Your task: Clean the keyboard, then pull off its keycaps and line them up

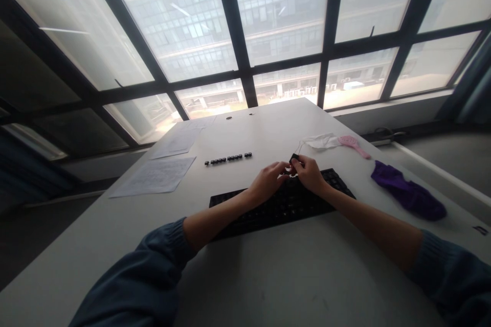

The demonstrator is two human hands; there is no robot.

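Observation:
A black keyboard (pixel 284 207) lies slanted on the white table under both of my hands. My right hand (pixel 309 172) is closed, with thumb and fingers pinching a small black block (pixel 294 157) above the keyboard's far edge. My left hand (pixel 267 180) is beside it, its fingers bent together and their tips close to the right fingertips. Whatever lies between the left fingers is too small to make out. Beyond the keyboard, several black keycaps (pixel 227 159) stand in a line on the table. My forearms and hands hide part of the keys.
Printed paper sheets (pixel 155 176) lie on the left of the white table (pixel 245 276). To the right are a crumpled white mask-like item (pixel 321 141), a pink hairbrush (pixel 355 146) and a purple cloth (pixel 407 191). Large windows (pixel 284 15) rise behind the table.

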